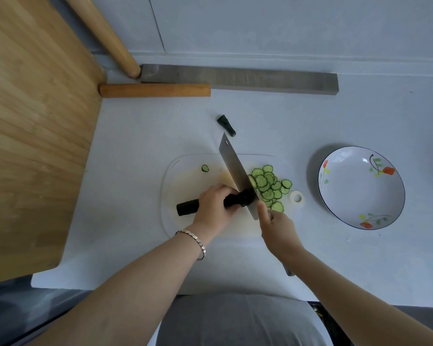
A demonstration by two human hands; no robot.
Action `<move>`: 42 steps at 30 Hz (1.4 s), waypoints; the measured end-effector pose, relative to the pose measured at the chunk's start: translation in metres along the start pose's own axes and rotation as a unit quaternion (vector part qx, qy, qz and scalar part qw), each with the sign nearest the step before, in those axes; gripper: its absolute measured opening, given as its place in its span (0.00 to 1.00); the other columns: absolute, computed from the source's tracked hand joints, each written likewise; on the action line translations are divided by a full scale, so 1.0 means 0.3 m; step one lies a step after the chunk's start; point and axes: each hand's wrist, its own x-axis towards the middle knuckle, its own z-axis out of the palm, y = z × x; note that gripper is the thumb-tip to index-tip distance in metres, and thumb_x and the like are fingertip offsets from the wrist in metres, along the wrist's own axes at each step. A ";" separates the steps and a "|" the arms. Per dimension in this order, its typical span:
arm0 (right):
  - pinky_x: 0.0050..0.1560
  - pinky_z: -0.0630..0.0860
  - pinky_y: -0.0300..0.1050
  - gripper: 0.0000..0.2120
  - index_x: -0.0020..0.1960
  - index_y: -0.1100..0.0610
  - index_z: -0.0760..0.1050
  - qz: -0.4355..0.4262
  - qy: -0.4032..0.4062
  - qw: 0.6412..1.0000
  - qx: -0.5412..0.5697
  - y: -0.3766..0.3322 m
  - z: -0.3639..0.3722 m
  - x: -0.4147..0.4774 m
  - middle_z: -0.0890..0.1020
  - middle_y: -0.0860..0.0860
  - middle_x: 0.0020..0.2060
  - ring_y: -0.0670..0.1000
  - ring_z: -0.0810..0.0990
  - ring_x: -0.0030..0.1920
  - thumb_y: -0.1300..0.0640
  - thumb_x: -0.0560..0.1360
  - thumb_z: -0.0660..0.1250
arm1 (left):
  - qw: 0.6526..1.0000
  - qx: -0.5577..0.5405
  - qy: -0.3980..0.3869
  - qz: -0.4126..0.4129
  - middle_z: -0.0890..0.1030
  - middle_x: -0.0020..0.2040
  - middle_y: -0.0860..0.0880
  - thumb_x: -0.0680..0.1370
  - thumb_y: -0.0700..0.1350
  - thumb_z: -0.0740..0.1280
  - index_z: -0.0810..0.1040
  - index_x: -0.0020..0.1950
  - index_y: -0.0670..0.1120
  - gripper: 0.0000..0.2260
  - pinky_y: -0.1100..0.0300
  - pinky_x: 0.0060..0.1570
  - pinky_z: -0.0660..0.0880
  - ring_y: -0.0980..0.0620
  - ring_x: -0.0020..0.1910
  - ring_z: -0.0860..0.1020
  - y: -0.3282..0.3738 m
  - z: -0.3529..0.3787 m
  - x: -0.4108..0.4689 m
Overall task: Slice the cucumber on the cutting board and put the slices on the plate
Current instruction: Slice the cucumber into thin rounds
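The cucumber (211, 204) lies left-to-right under the gripping left hand (214, 208); the right hand (276, 227), clutching the cleaver (238, 174), cuts crosswise at its right end

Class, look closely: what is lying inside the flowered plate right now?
Nothing: the plate shows only its painted flowers. All the cucumber slices are on the cutting board. Nothing covers the plate.
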 end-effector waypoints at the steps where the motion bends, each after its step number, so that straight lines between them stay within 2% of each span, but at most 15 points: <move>1: 0.35 0.62 0.45 0.25 0.34 0.59 0.59 0.004 -0.003 1.000 0.010 0.005 0.006 0.005 0.67 0.56 0.30 0.53 0.64 0.32 0.40 0.78 0.51 | 1.000 0.001 0.002 0.003 0.80 0.45 0.48 0.68 0.40 0.72 0.80 0.46 0.46 0.08 0.45 0.53 0.73 0.47 0.48 0.77 0.000 -0.001 -0.001; 3: 0.34 0.62 0.45 0.25 0.35 0.59 0.61 0.024 -0.009 0.997 0.073 0.016 0.007 0.014 0.66 0.55 0.29 0.53 0.63 0.29 0.39 0.78 0.52 | 1.000 0.006 0.005 0.012 0.80 0.46 0.49 0.68 0.39 0.72 0.80 0.46 0.46 0.08 0.45 0.52 0.74 0.47 0.48 0.77 -0.006 -0.001 -0.004; 5: 0.28 0.62 0.41 0.25 0.35 0.59 0.62 0.056 -0.020 0.988 0.143 0.017 -0.009 0.016 0.64 0.53 0.26 0.51 0.61 0.25 0.39 0.78 0.52 | 1.000 0.011 0.009 0.018 0.80 0.48 0.49 0.68 0.39 0.71 0.79 0.48 0.46 0.10 0.46 0.54 0.73 0.47 0.49 0.77 -0.013 -0.002 -0.010; 8: 0.24 0.61 0.37 0.25 0.34 0.59 0.62 0.075 -0.026 0.982 0.174 0.024 -0.042 0.007 0.63 0.52 0.25 0.49 0.61 0.22 0.39 0.78 0.53 | 1.000 0.002 0.012 0.012 0.81 0.48 0.45 0.69 0.38 0.72 0.79 0.50 0.42 0.11 0.48 0.54 0.73 0.45 0.49 0.77 -0.012 -0.003 -0.018; 15: 0.28 0.59 0.41 0.25 0.33 0.58 0.60 0.030 -0.017 0.989 0.143 0.034 -0.074 -0.029 0.63 0.49 0.22 0.51 0.59 0.25 0.38 0.77 0.53 | 1.000 -0.008 0.004 0.004 0.81 0.48 0.43 0.69 0.37 0.72 0.80 0.50 0.40 0.10 0.52 0.55 0.73 0.44 0.50 0.77 -0.011 -0.006 -0.006; 21: 0.36 0.64 0.47 0.26 0.35 0.59 0.64 0.001 -0.022 0.996 0.082 0.031 -0.055 -0.029 0.68 0.56 0.30 0.53 0.65 0.31 0.37 0.76 0.51 | 1.000 -0.009 0.008 0.011 0.82 0.47 0.43 0.68 0.36 0.72 0.80 0.48 0.41 0.09 0.54 0.53 0.72 0.44 0.48 0.77 -0.008 -0.008 -0.007; 27: 0.35 0.63 0.46 0.26 0.34 0.59 0.63 -0.008 -0.017 0.995 0.096 0.033 -0.058 -0.035 0.67 0.54 0.27 0.53 0.64 0.29 0.37 0.76 0.51 | 1.000 -0.012 0.014 0.013 0.82 0.48 0.43 0.68 0.36 0.72 0.80 0.49 0.40 0.10 0.55 0.54 0.72 0.44 0.49 0.77 -0.013 -0.006 -0.004; 35: 0.36 0.64 0.46 0.25 0.36 0.59 0.64 -0.008 -0.017 0.998 0.059 0.025 -0.047 -0.036 0.68 0.57 0.31 0.53 0.65 0.31 0.39 0.78 0.52 | 1.000 -0.010 0.004 0.007 0.81 0.48 0.44 0.69 0.37 0.72 0.80 0.49 0.42 0.10 0.55 0.54 0.71 0.45 0.50 0.77 -0.012 -0.009 -0.001; 42: 0.36 0.62 0.46 0.24 0.35 0.60 0.61 -0.004 -0.005 1.000 0.030 0.011 -0.008 -0.027 0.69 0.57 0.33 0.53 0.65 0.33 0.41 0.79 0.51 | 1.000 -0.004 0.006 0.018 0.81 0.45 0.44 0.69 0.37 0.72 0.81 0.46 0.42 0.07 0.54 0.50 0.73 0.45 0.47 0.77 -0.010 -0.008 -0.004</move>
